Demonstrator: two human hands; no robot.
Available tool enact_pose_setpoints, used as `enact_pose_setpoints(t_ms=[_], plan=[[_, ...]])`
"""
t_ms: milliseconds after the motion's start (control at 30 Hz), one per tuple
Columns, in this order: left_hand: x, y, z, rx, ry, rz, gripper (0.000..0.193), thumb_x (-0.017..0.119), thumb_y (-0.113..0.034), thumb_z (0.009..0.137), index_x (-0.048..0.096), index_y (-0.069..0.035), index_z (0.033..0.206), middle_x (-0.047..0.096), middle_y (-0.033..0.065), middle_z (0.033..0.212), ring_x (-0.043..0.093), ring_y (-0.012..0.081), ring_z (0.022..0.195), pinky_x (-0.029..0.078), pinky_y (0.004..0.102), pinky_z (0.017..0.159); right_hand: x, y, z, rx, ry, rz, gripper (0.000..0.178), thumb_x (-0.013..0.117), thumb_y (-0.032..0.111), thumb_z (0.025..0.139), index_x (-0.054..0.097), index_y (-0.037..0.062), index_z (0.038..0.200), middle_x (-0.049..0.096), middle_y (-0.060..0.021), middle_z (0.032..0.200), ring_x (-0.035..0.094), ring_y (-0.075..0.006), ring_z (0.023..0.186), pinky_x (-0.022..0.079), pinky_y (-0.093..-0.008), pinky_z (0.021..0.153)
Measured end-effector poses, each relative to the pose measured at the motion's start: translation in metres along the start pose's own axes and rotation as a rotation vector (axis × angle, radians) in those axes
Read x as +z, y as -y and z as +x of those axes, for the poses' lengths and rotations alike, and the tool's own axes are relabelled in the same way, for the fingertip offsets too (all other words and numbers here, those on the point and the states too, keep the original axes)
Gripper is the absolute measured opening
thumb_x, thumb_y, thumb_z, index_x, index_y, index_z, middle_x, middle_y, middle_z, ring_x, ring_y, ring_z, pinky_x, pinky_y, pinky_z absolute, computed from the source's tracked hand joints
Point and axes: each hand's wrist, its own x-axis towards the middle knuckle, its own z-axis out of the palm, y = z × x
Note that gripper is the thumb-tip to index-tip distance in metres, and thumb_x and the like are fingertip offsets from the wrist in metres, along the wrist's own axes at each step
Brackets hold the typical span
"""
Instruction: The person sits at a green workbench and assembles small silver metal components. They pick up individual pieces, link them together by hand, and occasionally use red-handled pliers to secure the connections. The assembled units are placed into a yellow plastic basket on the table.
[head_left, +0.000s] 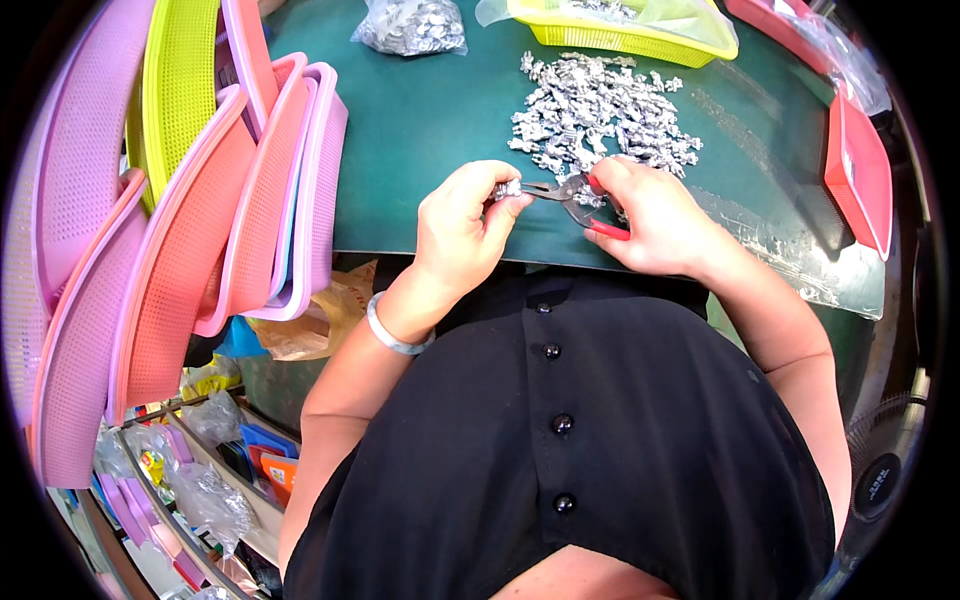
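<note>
My left hand (465, 225) pinches a small silvery metal part (507, 189) at its fingertips, above the near edge of the green table (420, 130). My right hand (650, 215) grips red-handled pliers (572, 197), whose jaws meet the part. Just beyond both hands lies a heap of several similar silvery metal parts (600, 110). A silver bangle (392, 335) circles my left wrist.
Stacked pink, orange and yellow-green plastic baskets (200, 200) lean at the left. A yellow basket (620, 35) and a clear bag of metal parts (412, 25) sit at the table's far side. A red tray (860, 170) stands at right. Shelves with bags lie lower left.
</note>
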Motion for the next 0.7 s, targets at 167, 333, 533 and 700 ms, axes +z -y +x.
enact_pose_setpoints(t_ms=[167,333,533,700], plan=[[0.008,0.004,-0.001,0.021,-0.057,0.108,0.019,0.065,0.0,0.07,0.056,-0.004,0.086,0.054,0.0079,0.069,0.053,0.0226,0.057,0.042,0.0303,0.05,0.007,0.01,-0.006,0.121,0.006,0.025,0.037,0.065,0.023,0.072,0.049,-0.0014,0.096,0.057,-0.0196,0.087,0.057,-0.036,0.082,0.046,-0.0412,0.071],[0.012,0.008,0.0,0.163,-0.084,0.282,0.025,0.061,0.007,0.07,0.06,-0.001,0.094,0.049,0.0069,0.062,0.05,0.0163,0.053,0.041,0.0232,0.051,0.014,0.014,-0.006,0.146,-0.061,0.024,0.036,0.065,0.022,0.072,0.049,-0.0021,0.093,0.055,-0.0186,0.081,0.057,-0.035,0.076,0.045,-0.0406,0.067],[0.016,0.008,-0.005,-0.124,-0.018,-0.104,0.03,0.061,0.001,0.077,0.058,0.001,0.107,0.054,0.0067,0.074,0.055,0.0129,0.061,0.045,0.0252,0.054,0.023,0.009,-0.004,0.174,-0.11,-0.001,0.035,0.065,0.022,0.072,0.048,-0.0017,0.092,0.056,-0.0185,0.08,0.057,-0.0355,0.076,0.045,-0.0408,0.066],[0.019,0.009,-0.01,-0.264,-0.041,-0.546,0.028,0.051,0.001,0.086,0.054,0.003,0.114,0.052,0.0056,0.087,0.055,0.0098,0.073,0.049,0.0256,0.071,0.019,0.01,-0.004,0.188,-0.129,-0.04,0.037,0.066,0.021,0.072,0.048,-0.0012,0.094,0.054,-0.0163,0.082,0.055,-0.0344,0.078,0.044,-0.0407,0.068]])
